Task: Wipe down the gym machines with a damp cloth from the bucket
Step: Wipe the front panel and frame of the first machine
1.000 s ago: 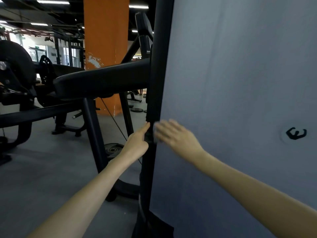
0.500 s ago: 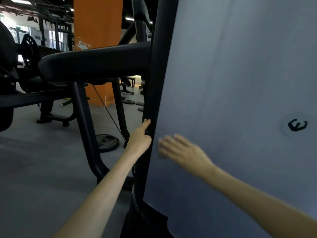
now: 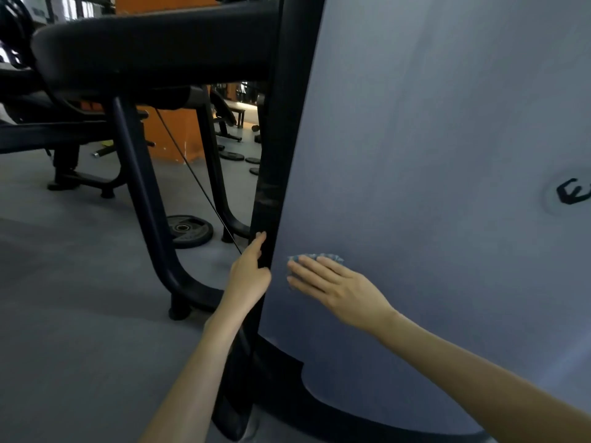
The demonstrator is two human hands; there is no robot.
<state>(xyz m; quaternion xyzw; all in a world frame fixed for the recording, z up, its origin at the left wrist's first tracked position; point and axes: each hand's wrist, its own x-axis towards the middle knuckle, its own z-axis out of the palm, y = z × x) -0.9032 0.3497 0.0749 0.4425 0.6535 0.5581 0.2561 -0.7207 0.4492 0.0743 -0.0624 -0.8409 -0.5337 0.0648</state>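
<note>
A gym machine fills the right of the view with its large grey side panel (image 3: 431, 161) and black upright post (image 3: 271, 174). My right hand (image 3: 332, 286) lies flat on the panel's lower part, fingers straight, pressing a blue cloth (image 3: 315, 258) whose edge shows above the fingertips. My left hand (image 3: 251, 270) rests against the black post just left of the panel, thumb pointing up along it; its fingers are hidden behind the post. No bucket is in view.
A black padded arm (image 3: 150, 49) of the machine juts left overhead, carried by curved black legs (image 3: 144, 199). A thin cable (image 3: 198, 183) runs diagonally. Weight plates (image 3: 187, 230) lie on the grey floor. An orange pillar (image 3: 172, 135) and other benches stand behind.
Both hands have slid downward along the post and panel. The view has tilted down, and the cloth's blue edge now shows above my right fingertips.
</note>
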